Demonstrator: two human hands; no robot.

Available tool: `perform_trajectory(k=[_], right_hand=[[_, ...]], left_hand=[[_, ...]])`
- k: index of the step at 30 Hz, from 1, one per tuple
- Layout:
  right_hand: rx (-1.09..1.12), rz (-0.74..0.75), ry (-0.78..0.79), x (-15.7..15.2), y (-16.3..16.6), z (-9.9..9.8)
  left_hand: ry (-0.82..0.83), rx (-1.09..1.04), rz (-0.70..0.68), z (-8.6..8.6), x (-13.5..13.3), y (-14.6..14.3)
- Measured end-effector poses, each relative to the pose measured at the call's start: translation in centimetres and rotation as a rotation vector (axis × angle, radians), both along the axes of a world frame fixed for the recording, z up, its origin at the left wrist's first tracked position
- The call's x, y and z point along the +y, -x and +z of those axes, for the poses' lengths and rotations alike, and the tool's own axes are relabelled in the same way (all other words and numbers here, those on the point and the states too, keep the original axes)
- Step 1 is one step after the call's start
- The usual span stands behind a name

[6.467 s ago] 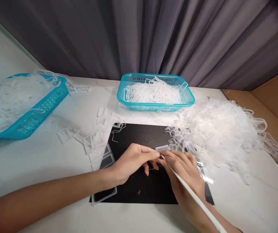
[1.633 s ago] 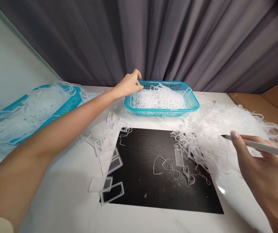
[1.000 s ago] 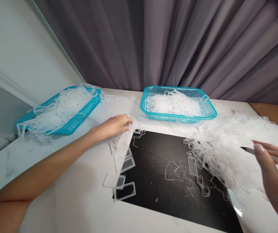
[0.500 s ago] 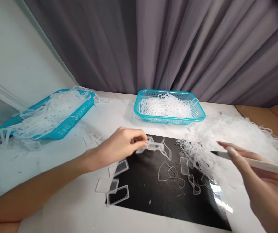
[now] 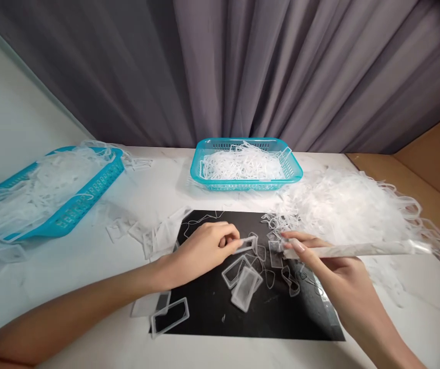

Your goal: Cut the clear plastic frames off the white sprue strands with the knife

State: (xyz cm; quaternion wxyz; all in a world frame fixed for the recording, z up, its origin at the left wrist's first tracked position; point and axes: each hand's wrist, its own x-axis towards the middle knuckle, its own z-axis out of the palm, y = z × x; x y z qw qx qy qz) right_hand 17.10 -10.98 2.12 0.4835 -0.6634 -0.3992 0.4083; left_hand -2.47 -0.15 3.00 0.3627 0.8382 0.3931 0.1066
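Note:
My left hand [image 5: 208,251] is closed in a pinch on a thin translucent rectangular frame [image 5: 247,245] above the black mat [image 5: 204,312]. A long white pen-like tool [image 5: 370,249] lies in my right hand [image 5: 331,266], its fingers closed round it near the front end. Its tip is hard to make out against the white strips. Below and between my hands, several clear rectangular pieces [image 5: 246,289] rest on the mat, partly overlapping. A twisted loop [image 5: 290,282] lies beside my right hand. Another rectangular frame [image 5: 170,318] sits at the mat's left edge.
A blue basket [image 5: 246,185] of white frames stands at the back. A second blue basket [image 5: 89,205], heaped with translucent strips, is at left. A large pile of clear strips [image 5: 343,205] spreads at right, near a brown cardboard box [image 5: 435,154]. Loose frames [image 5: 146,236] lie left of the mat.
My right hand has moved left, closer to my left hand. Overlapping clear rectangles now lie on the mat where only loose loops were. The view has turned slightly right.

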Motion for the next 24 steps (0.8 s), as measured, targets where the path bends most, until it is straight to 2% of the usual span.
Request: perform_trajectory(k=[3, 4, 6, 11, 16, 19, 24], right_hand=[[0.130, 0.129, 0.065, 0.0, 0.6, -0.1], [0.161, 0.160, 0.088, 0.0, 0.8, -0.2], [0.172, 0.178, 0.110, 0.1, 0.9, -0.2], [0.104, 0.114, 0.080, 0.3, 0.4, -0.2], [0.137, 0.256, 0.071, 0.5, 0.3, -0.4], [0.105, 0.261, 0.073, 0.5, 0.6, -0.7], [0.077, 0.152, 0.090, 0.5, 0.7, -0.6]], left_hand=[[0.513, -0.118, 0.017, 0.2, 0.0, -0.1], [0.628, -0.161, 0.023, 0.2, 0.0, -0.2], [0.741, -0.219, 0.039, 0.1, -0.1, -0.2], [0.790, -0.239, 0.064, 0.1, -0.3, -0.3], [0.689, -0.182, 0.067, 0.8, -0.5, -0.4], [0.621, -0.157, 0.066, 1.0, -0.7, -0.6], [0.786, -0.278, 0.041, 0.8, -1.1, -0.8]])
